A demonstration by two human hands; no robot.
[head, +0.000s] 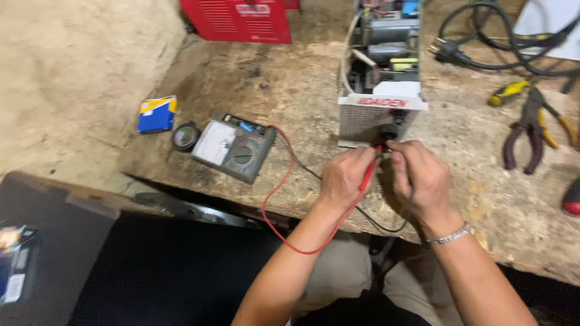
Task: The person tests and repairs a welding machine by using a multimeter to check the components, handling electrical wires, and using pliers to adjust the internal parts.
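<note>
Just in front of both hands, at the near face of an opened white machine case (382,115) on the rough workbench (290,90), two meter probes meet a dark round socket (386,131). The red probe (369,172) is a slim, stiff plastic stick — light, a bit slippery I'd judge, and best pinched along its barrel well back from the metal tip, which is how it sits now. The left hand (345,176) is curled nearly closed around it, thumb and fingers pinching, tip aimed up at the socket. The right hand (421,175) is likewise drawn in tight, fingertips bunched right at the socket, with a black lead (386,226) running out beneath it; the black probe itself is hidden inside the fingers, so I can't tell exactly how it is gripped. The red lead (279,199) is soft and floppy — it droops off the bench edge below the left wrist and loops back up to the analogue meter (234,145), lying well off to the left of the hands. Beyond the meter sit a small round dark thing (185,136) and a blue and yellow box (157,114). Away to the right of the right hand lie pliers (533,128) and a yellow-handled screwdriver (509,92), untouched.
</note>
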